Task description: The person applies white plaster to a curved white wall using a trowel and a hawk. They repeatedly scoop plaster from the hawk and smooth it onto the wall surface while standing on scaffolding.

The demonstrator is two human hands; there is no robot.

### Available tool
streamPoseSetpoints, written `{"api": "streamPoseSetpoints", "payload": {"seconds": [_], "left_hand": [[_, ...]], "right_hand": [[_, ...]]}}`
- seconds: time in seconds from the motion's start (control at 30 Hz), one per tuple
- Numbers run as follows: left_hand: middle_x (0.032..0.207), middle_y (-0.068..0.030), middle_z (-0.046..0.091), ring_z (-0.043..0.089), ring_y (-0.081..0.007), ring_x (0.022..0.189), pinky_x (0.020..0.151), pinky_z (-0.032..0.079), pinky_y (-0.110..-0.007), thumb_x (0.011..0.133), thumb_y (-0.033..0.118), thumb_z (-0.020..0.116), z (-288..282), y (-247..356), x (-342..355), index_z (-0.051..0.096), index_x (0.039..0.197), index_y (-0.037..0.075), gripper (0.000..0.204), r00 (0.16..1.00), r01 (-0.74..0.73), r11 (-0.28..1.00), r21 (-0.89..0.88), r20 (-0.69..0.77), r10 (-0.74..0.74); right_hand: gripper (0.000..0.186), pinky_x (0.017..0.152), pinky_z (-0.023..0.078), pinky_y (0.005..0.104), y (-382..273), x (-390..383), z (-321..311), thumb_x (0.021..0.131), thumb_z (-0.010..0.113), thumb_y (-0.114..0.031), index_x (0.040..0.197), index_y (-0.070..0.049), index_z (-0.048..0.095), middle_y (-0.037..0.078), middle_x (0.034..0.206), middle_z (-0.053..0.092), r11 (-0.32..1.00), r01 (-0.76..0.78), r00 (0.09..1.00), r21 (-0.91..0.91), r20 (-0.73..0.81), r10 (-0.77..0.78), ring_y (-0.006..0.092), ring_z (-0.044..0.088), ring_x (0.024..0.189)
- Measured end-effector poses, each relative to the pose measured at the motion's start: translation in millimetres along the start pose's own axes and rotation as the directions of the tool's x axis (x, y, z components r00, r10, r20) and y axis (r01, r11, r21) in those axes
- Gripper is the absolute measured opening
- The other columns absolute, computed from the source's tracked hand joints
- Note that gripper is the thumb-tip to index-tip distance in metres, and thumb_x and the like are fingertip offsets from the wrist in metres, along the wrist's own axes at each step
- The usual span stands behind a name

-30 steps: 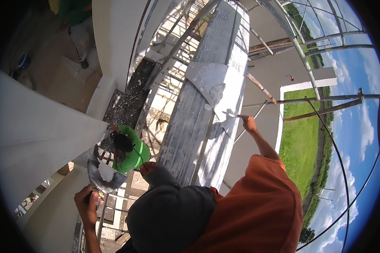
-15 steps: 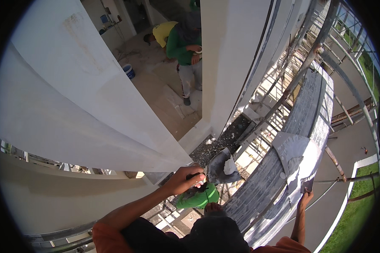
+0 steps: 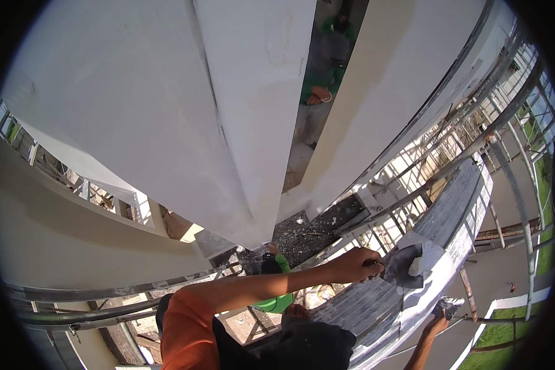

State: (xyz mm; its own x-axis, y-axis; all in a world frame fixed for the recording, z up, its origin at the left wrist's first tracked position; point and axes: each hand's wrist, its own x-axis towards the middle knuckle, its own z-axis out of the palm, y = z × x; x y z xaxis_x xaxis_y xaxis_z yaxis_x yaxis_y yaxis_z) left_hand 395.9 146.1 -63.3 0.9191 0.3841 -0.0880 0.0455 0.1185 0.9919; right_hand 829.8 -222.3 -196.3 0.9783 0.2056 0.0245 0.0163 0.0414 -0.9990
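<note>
My left hand (image 3: 365,266) grips the handle of a wide, dark metal blade (image 3: 404,270) carrying white paste, held above a long weathered grey plank (image 3: 450,200). My right hand (image 3: 439,320), lower right, grips a putty knife (image 3: 448,304) with a smeared metal blade, beside the plank's outer edge. A pale, paste-smeared sheet (image 3: 428,243) lies on the plank, partly behind the wide blade. My dark-clothed knee (image 3: 308,345) and bare toes (image 3: 296,311) are at the bottom centre.
White wall panels (image 3: 135,123) fill the upper left and centre, with workers (image 3: 317,92) seen through a narrow gap. A worker in green (image 3: 277,302) is below me. Scaffold tubes (image 3: 502,160) run along the right and lower left (image 3: 80,320). A debris-strewn ledge (image 3: 308,234) lies below the walls.
The view has swung left toward the white walls, narrowing the visible doorway gap. My left hand has moved right, bringing the loaded blade over the plank, near my right hand.
</note>
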Motion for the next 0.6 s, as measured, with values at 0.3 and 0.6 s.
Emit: {"api": "streamPoseSetpoints", "payload": {"seconds": [0.3,0.6], "left_hand": [[0.07,-0.0039,0.064,0.061,-0.0103,0.059,0.055,0.049,-0.027,0.092,0.036,0.063,9,-10,10,0.068,0.094,0.0,0.037,1.0,-0.006,1.0,0.013,0.027,0.006],[0.07,-0.0031,0.063,0.061,-0.0083,0.059,0.055,0.049,-0.024,0.09,0.034,0.066,18,19,14,0.067,0.088,-0.001,0.035,0.999,0.02,0.996,-0.089,0.041,-0.016]], "right_hand": [[0.023,0.085,0.05,0.0345,-64,-21,46,0.088,0.059,-0.004,0.107,0.007,0.065,0.013,0.1,0.067,0.97,0.237,0.959,0.056,-0.176,-0.224,0.0241,0.063,0.095],[0.023,0.087,0.049,0.0326,-159,-128,169,0.095,0.053,-0.003,0.111,0.011,0.06,0.018,0.108,0.063,0.737,0.566,0.821,-0.37,0.176,-0.542,0.022,0.061,0.098]]}}
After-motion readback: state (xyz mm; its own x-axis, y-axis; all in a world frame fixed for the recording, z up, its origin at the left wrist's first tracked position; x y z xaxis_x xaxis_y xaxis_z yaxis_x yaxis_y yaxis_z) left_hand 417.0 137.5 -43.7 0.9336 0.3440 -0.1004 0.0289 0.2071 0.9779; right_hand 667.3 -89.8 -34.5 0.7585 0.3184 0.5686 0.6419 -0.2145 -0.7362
